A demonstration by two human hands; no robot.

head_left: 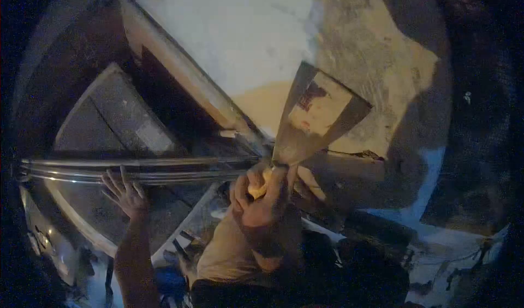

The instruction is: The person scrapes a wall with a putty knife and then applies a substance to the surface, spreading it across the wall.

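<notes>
Clamping a wide scraper point(334, 98) by its yellowish handle point(256, 189) in the right hand point(265, 199), with fingers curling round and knuckles bunching close to the neck of the blade. Raising the right forearm from below, in front of the body, and pointing the blade up and to the right of the grip, with its broad edge farthest from the fingers. Showing a pale patch point(322, 111) with reddish-brown marks on the blade, between darker sides.

Reaching the left hand point(130, 197) well out to the left of the grip, fingers spreading apart and crossing the lower part of some shiny metal rails point(164, 170). Leaving unclear any firm hold on the rails.

Facing a slanting bar point(188, 76), descending from upper left to just beside the grip. Looking, left of the grip, into a dark hollow point(172, 108) below that bar, too dim for telling its contents. Viewing a grey panel point(101, 117) farther left, above the rails. Meeting a bright white surface point(234, 35) beyond the grip and a stained tan surface point(390, 78) past the blade.
</notes>
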